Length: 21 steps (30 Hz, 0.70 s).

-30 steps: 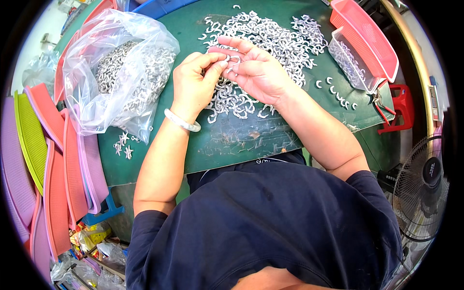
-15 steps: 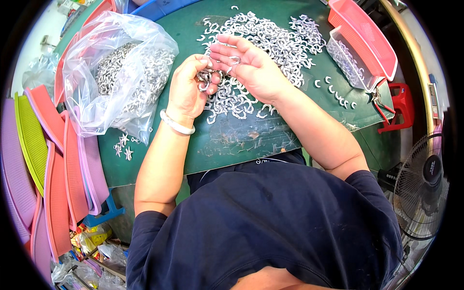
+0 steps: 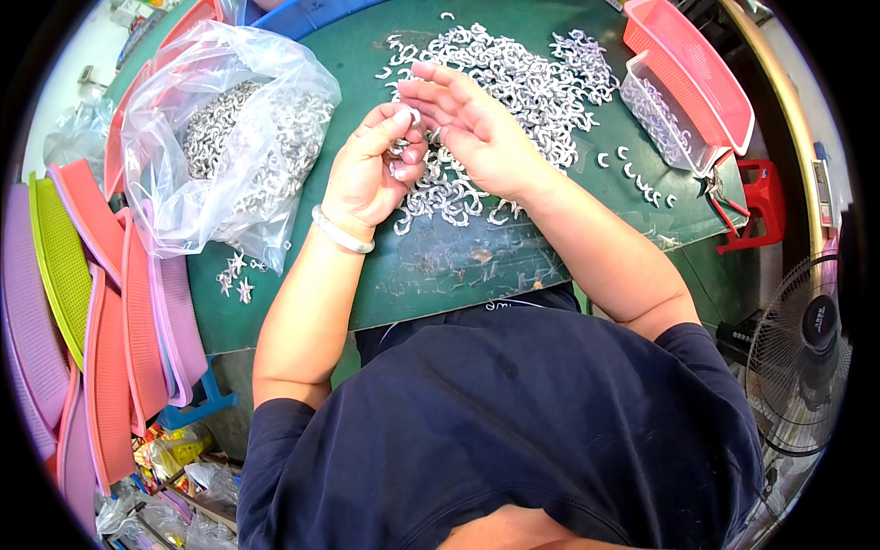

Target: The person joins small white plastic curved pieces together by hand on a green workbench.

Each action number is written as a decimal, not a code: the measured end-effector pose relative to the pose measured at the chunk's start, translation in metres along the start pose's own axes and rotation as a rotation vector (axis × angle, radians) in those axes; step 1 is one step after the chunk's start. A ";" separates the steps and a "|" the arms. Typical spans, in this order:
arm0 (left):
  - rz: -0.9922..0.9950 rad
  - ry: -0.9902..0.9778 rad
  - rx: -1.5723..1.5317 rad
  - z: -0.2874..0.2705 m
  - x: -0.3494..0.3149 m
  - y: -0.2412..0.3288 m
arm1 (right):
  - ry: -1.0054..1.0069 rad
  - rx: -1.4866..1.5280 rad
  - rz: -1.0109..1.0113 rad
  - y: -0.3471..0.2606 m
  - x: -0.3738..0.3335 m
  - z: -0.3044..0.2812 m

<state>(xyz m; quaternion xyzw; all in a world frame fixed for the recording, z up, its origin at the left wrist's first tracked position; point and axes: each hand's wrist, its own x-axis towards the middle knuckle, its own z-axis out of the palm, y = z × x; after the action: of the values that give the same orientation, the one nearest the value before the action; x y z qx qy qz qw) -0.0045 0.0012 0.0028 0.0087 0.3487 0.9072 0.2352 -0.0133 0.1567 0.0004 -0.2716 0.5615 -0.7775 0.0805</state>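
Observation:
My left hand (image 3: 371, 174) is closed around several small silver crescent-shaped metal pieces (image 3: 398, 147). One light piece (image 3: 415, 117) shows at the tips of its thumb and forefinger. Close beside it, my right hand (image 3: 481, 133) has its palm turned partly toward me and its fingers stretched and apart; I make out nothing gripped in it, though the thumb tip is near the left fingers. Under and behind both hands spreads a large pile of the same crescent pieces (image 3: 513, 82) on the green table (image 3: 458, 266).
A clear plastic bag (image 3: 302, 82) full of metal pieces stands on the left, with star-shaped pieces (image 3: 245, 291) before it. Rightward are loose crescents (image 3: 642, 183), a clear tub (image 3: 655, 119), pink baskets (image 3: 697, 73) and red-handled pliers (image 3: 720, 197). A fan (image 3: 816, 330) stands lower right.
My left hand has moved slightly right and its fingers have closed in. The crescent that lay against my right fingers no longer shows there; a piece now shows at my left fingertips.

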 end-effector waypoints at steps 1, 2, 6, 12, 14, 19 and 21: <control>-0.017 -0.040 -0.070 -0.001 0.000 0.001 | 0.007 0.047 0.005 -0.002 0.000 0.000; -0.034 -0.080 -0.140 -0.002 0.000 0.002 | 0.013 0.095 0.010 -0.004 0.001 0.000; -0.078 -0.164 -0.251 -0.003 0.001 0.004 | 0.049 0.211 0.029 -0.007 0.003 -0.002; -0.116 -0.239 -0.361 -0.007 0.002 0.003 | 0.102 0.346 0.043 -0.012 0.003 0.002; -0.124 -0.237 -0.369 -0.007 0.002 0.003 | 0.122 0.383 0.053 -0.012 0.003 0.002; -0.126 -0.242 -0.356 -0.007 0.002 0.003 | 0.128 0.527 0.086 -0.012 0.005 -0.005; -0.119 -0.184 -0.338 -0.006 0.002 0.003 | 0.163 0.598 0.148 -0.015 0.006 -0.006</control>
<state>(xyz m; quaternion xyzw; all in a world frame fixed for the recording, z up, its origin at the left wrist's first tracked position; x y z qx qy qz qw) -0.0083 -0.0032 -0.0001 0.0313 0.1682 0.9328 0.3173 -0.0190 0.1644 0.0147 -0.1311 0.3309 -0.9194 0.1676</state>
